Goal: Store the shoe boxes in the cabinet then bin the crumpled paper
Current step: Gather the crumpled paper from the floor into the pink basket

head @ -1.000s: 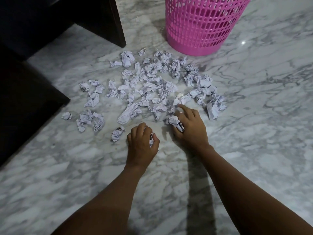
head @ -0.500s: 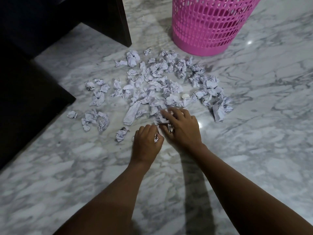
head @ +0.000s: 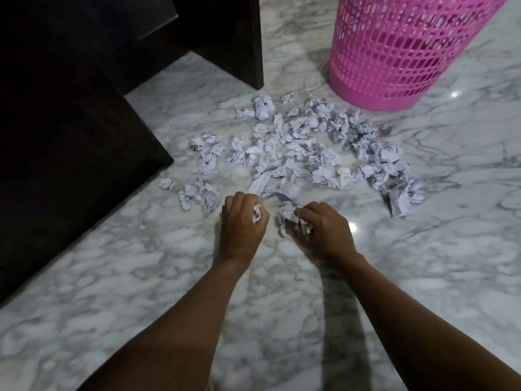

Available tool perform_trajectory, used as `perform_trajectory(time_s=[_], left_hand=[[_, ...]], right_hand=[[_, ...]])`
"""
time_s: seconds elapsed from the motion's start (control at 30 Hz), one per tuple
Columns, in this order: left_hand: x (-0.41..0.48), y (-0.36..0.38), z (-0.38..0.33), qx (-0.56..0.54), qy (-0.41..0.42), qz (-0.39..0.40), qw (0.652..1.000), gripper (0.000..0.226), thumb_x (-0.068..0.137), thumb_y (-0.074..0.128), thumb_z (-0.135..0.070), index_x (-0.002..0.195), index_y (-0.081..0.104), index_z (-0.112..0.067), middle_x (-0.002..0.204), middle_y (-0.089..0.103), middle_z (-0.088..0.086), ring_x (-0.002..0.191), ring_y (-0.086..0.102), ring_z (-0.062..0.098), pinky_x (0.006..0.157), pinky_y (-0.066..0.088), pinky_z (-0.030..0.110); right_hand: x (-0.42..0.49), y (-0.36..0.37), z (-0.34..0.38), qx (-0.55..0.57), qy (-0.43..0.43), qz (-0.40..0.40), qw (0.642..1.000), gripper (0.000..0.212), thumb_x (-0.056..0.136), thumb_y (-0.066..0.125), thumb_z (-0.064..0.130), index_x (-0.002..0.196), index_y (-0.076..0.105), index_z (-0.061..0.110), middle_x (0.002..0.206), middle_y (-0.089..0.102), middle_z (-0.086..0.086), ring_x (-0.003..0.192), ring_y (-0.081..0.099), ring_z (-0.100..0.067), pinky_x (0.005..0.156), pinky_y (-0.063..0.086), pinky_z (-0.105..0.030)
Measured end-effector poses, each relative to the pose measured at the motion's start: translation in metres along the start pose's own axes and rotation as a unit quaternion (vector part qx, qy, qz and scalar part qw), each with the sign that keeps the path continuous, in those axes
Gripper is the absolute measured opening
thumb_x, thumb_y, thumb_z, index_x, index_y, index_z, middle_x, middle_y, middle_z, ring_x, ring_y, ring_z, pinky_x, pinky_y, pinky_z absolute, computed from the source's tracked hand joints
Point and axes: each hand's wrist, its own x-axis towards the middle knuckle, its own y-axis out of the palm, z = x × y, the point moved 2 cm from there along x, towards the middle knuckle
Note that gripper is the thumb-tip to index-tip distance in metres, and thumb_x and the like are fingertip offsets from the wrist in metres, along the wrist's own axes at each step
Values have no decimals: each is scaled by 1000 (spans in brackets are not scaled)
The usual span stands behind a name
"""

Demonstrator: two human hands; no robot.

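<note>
Several crumpled paper balls [head: 298, 153] lie scattered on the marble floor [head: 439, 249], between me and a pink mesh bin [head: 394, 52] at the far right. My left hand [head: 239, 224] is curled round a small paper ball [head: 256, 214] at the near edge of the pile. My right hand [head: 324, 230] grips crumpled paper [head: 287, 217] beside it, its fingers curled into the wad. No shoe boxes are in view.
A dark cabinet [head: 70, 122] fills the left side, its corner reaching toward the pile. A dark furniture panel [head: 239, 38] stands behind the paper, left of the bin. Bare marble floor stretches to the right and toward me.
My right hand slid left along the near edge of the pile and gathered more paper. My left hand kept its ball and shifted slightly. The view moved closer and to the left.
</note>
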Motion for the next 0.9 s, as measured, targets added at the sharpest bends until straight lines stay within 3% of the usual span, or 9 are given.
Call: perform_trajectory(time_s=[0.1,0.2,0.4,0.53,0.67,0.8,0.9], left_hand=[[0,4,18,18,-34,34,999,11,85,49,-19,90,55,-11,86,52,8,81,47,30,70,45,45],[-11,11,29,40,-52,73,995,15,81,52,-19,96,51,-15,93,52,9,86,49,33,71,48,48],[-19,19,30,65,-59,66,994,17,84,68,-21,97,59,-14,103,58,6,94,52,30,74,47,41],[-18,19,32,50,-61,75,994,24,77,70,-14,97,57,-16,95,56,7,82,53,32,69,49,43],[-11,17,33,27,-65,87,994,28,79,55,-21,106,55,-13,94,56,9,82,52,32,71,50,47],[-6,19,34,11,-78,108,991,66,79,46,-30,142,43,-11,105,60,8,91,53,29,82,48,41],[-2,22,33,37,-79,120,989,72,78,46,-31,146,39,-9,102,56,9,87,53,30,77,48,41]], right_hand=[[-7,-4,3,32,-6,-26,999,23,82,73,44,91,73,23,85,67,4,75,61,-22,55,49,-34],[-7,-10,7,48,-39,-60,996,27,85,64,40,93,75,16,86,68,0,74,63,-25,54,50,-32],[31,-14,4,18,-69,-95,993,29,81,64,31,99,73,10,94,68,-6,84,63,-26,63,51,-31],[57,3,6,20,19,-23,999,21,87,64,33,100,70,18,113,64,-2,100,60,-24,62,54,-32],[51,22,7,-5,30,28,999,23,95,60,35,110,65,19,138,56,-1,119,52,-26,76,53,-37],[45,16,6,1,3,42,999,47,87,60,44,127,59,20,146,51,1,121,51,-24,89,48,-37],[45,11,7,7,-41,89,995,68,78,62,55,138,51,25,154,41,4,124,50,-22,92,46,-37]])
